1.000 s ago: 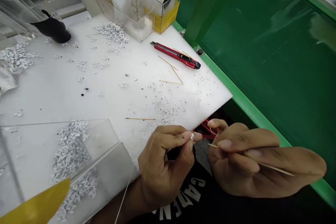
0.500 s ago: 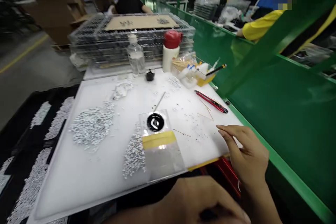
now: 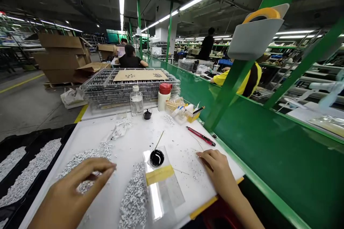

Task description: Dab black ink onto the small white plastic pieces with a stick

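My left hand (image 3: 72, 186) hangs over a pile of small white pieces (image 3: 91, 154), thumb and forefinger pinched together; whatever is between them is too small to make out. On the right, my right hand (image 3: 216, 168) has its fingers closed, tips down at the white board beside scattered tiny pieces (image 3: 189, 155); what they hold is hidden. Between the hands lies a clear plate (image 3: 168, 189) with yellow tape (image 3: 159, 174) across it. A round dish of glossy black liquid (image 3: 157, 158) sits on its far end, with a thin stick (image 3: 159, 140) leaning from it. A second white heap (image 3: 134, 196) touches the plate's left side.
A red utility knife (image 3: 200, 136) lies near the green partition (image 3: 268, 128). Farther back stand a clear bottle (image 3: 137, 103), a red-lidded white flask (image 3: 163, 97), a small black pot (image 3: 147, 114), a box of sticks (image 3: 176, 105) and stacked clear trays (image 3: 129, 87). Black trays (image 3: 34, 164) flank the left.
My view has tilted up. My left hand has gone from the near edge to above the left pile. The right hand has moved inward to the scattered pieces.
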Action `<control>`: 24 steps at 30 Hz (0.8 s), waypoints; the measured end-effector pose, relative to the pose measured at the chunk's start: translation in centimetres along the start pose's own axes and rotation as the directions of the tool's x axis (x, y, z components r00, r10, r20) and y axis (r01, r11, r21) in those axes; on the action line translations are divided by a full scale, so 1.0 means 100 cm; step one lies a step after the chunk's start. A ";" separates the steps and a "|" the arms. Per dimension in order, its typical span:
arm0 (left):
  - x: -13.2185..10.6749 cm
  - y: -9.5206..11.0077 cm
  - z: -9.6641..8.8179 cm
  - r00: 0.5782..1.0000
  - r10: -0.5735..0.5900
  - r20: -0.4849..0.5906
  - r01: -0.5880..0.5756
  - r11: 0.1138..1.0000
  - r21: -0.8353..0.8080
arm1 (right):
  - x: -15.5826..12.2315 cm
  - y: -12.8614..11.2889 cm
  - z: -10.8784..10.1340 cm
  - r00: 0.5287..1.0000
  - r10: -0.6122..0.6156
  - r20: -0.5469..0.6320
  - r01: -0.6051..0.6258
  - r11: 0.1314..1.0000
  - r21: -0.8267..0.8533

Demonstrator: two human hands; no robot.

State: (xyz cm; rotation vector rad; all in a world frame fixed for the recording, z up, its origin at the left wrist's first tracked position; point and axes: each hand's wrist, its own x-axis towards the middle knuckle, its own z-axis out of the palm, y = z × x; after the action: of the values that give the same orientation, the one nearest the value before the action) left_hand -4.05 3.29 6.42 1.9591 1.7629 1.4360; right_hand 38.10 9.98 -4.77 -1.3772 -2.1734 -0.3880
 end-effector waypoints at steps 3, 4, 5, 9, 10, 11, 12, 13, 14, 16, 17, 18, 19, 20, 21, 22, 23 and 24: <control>0.026 -0.032 0.009 0.957 -0.133 0.257 0.057 0.957 0.285 | -0.001 0.001 0.003 1.000 0.007 0.022 -0.007 1.000 -0.004; 0.033 -0.042 0.016 0.950 -0.157 0.269 0.066 0.946 0.316 | -0.002 0.002 0.004 1.000 0.010 0.026 -0.009 1.000 -0.003; 0.039 -0.050 0.024 0.943 -0.172 0.283 0.070 0.939 0.336 | -0.002 0.002 0.005 1.000 0.014 0.028 -0.014 1.000 -0.002; 0.056 -0.070 0.055 0.922 -0.188 0.338 0.048 0.923 0.382 | -0.003 0.002 0.007 0.999 0.041 0.031 -0.041 0.999 0.005; 0.059 -0.072 0.060 0.919 -0.186 0.348 0.037 0.918 0.394 | -0.004 0.002 0.008 0.999 0.046 0.029 -0.046 0.999 0.007; 0.062 -0.074 0.065 0.917 -0.184 0.355 0.026 0.913 0.407 | -0.004 0.002 0.008 0.998 0.050 0.027 -0.051 0.999 0.009; 0.064 -0.075 0.068 0.915 -0.182 0.359 0.015 0.907 0.421 | -0.004 0.002 0.009 0.998 0.053 0.025 -0.053 0.999 0.012; 0.065 -0.077 0.069 0.914 -0.179 0.364 0.004 0.901 0.434 | -0.005 0.002 0.009 0.998 0.055 0.021 -0.055 0.998 0.015; 0.066 -0.078 0.070 0.912 -0.177 0.369 -0.007 0.895 0.446 | -0.005 0.002 0.009 0.998 0.056 0.017 -0.056 0.998 0.016; 0.067 -0.079 0.070 0.906 -0.169 0.387 -0.032 0.886 0.462 | -0.005 0.002 0.010 0.998 0.059 0.006 -0.059 0.998 0.017; 0.066 -0.079 0.069 0.903 -0.165 0.396 -0.045 0.882 0.469 | -0.005 0.002 0.010 0.998 0.061 0.000 -0.061 0.998 0.016; 0.066 -0.079 0.068 0.901 -0.163 0.402 -0.055 0.877 0.478 | -0.005 0.001 0.009 0.998 0.062 -0.006 -0.062 0.998 0.014; 0.066 -0.078 0.067 0.900 -0.162 0.404 -0.061 0.871 0.487 | -0.004 0.001 0.009 0.998 0.064 -0.011 -0.064 0.998 0.012; 0.066 -0.076 0.065 0.902 -0.165 0.399 -0.063 0.864 0.499 | -0.004 0.001 0.009 0.998 0.065 -0.017 -0.065 0.998 0.009; 0.065 -0.074 0.062 0.905 -0.168 0.390 -0.061 0.857 0.511 | -0.004 0.001 0.008 0.997 0.068 -0.024 -0.068 0.998 0.006; 0.065 -0.072 0.059 0.909 -0.171 0.380 -0.058 0.852 0.521 | -0.003 0.000 0.008 0.997 0.071 -0.033 -0.071 0.997 0.003; 0.065 -0.069 0.055 0.914 -0.172 0.369 -0.054 0.847 0.528 | -0.003 0.000 0.008 0.996 0.076 -0.045 -0.076 0.997 0.002; 0.064 -0.066 0.051 0.917 -0.172 0.360 -0.051 0.844 0.533 | -0.003 0.001 0.008 0.995 0.081 -0.058 -0.081 0.997 0.003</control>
State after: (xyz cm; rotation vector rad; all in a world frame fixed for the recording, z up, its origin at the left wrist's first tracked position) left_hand -5.98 13.01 2.82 2.1987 2.1403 0.4737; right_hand 38.02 10.19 -5.53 -1.4314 -2.0637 -0.3918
